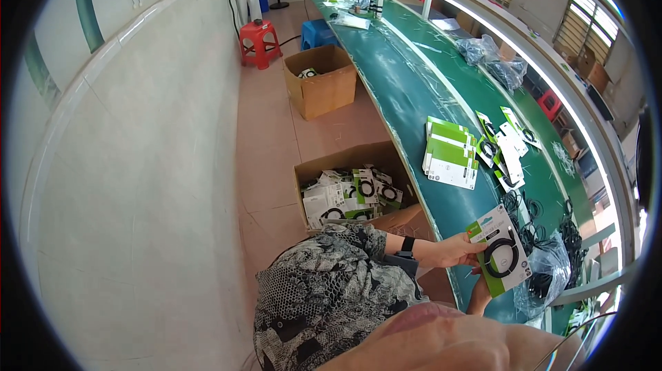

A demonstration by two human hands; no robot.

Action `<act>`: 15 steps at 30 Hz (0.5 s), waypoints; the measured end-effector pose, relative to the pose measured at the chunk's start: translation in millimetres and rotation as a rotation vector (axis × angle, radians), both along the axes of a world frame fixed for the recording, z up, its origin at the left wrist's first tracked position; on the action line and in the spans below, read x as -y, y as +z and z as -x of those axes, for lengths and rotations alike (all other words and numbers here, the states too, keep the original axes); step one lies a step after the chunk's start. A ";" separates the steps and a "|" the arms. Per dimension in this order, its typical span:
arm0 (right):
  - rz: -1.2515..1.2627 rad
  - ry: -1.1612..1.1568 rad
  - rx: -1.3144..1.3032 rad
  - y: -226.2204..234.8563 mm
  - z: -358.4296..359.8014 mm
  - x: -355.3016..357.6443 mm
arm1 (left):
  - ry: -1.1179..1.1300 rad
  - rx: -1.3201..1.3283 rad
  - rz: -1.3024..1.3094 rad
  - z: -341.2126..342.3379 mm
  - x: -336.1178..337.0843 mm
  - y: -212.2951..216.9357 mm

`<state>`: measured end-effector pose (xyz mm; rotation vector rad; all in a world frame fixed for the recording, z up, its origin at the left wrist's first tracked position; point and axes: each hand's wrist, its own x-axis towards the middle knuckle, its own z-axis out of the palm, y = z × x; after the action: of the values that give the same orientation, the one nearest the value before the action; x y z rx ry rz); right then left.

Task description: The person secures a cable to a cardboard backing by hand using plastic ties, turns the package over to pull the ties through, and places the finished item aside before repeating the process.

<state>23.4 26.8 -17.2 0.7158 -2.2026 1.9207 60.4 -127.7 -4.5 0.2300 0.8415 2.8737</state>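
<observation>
Green-white cable pack (500, 249) hides right hand (478, 295) fingers.

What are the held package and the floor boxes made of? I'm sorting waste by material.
The package looks like glossy printed card, flat and stiff, with a coiled black cable showing, probably behind clear plastic. The floor boxes look like matte brown corrugated cardboard with folded flaps.

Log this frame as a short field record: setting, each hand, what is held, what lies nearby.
Setting: long green workbench beside a tiled floor
Left hand: grips the left edge of a green-and-white cable package
Right hand: under the package's lower edge, mostly hidden
Package: shows a coiled black cable
On bench: stack of flat packaging cards, loose black cables
On floor: open carton of packed items, second carton, red stool
</observation>
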 end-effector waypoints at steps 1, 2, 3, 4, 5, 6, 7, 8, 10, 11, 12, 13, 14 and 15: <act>0.132 -0.007 0.046 2.7 -2.7 3.5 | 0.000 -0.012 -0.006 -4.3 -0.3 1.7; 0.128 -0.004 0.043 1.7 -1.4 0.5 | -0.004 -0.023 -0.009 -6.4 -1.3 2.9; 0.104 0.027 0.026 -2.2 3.2 -5.9 | -0.004 -0.026 -0.011 -6.0 -2.8 2.6; 0.077 0.055 0.011 -6.2 5.5 -14.3 | -0.011 -0.028 -0.032 -7.8 -5.8 1.1; 0.049 0.078 -0.002 -10.0 8.0 -22.8 | -0.021 -0.028 -0.052 -9.2 -10.3 -0.1; 0.045 0.062 0.006 -14.8 8.7 -29.7 | -0.039 -0.020 -0.070 -13.6 -15.7 -1.1; -0.066 0.045 -0.111 -19.8 10.3 -36.4 | -0.058 -0.008 -0.076 -17.0 -21.3 -1.1; -0.182 0.017 -0.214 -28.4 7.1 -42.8 | -0.027 -0.030 -0.084 -19.7 -25.2 -1.3; 0.000 0.083 -0.125 -43.3 0.2 -40.2 | -0.025 0.003 -0.081 -25.1 -29.9 -3.5; -0.242 -0.114 -0.375 -69.1 13.1 -50.6 | -0.053 0.050 -0.081 -26.3 -30.9 -1.3; -0.513 -0.300 -0.609 -91.6 23.2 -62.6 | -0.091 0.088 -0.095 -24.1 -31.2 -3.3; -0.277 -0.175 -0.448 -92.4 22.7 -58.5 | -0.132 0.131 -0.104 -19.7 -28.7 -5.7; -0.022 -0.060 -0.296 -91.0 28.7 -48.2 | -0.152 0.144 -0.086 -17.0 -27.4 -2.9; 0.658 0.285 0.325 -80.8 23.5 -45.7 | -0.189 0.162 -0.069 -15.1 -25.9 1.9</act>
<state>-0.2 72.4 -98.0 0.6510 -1.4707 2.8533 75.5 -101.8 -2.6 0.0778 0.6545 2.7036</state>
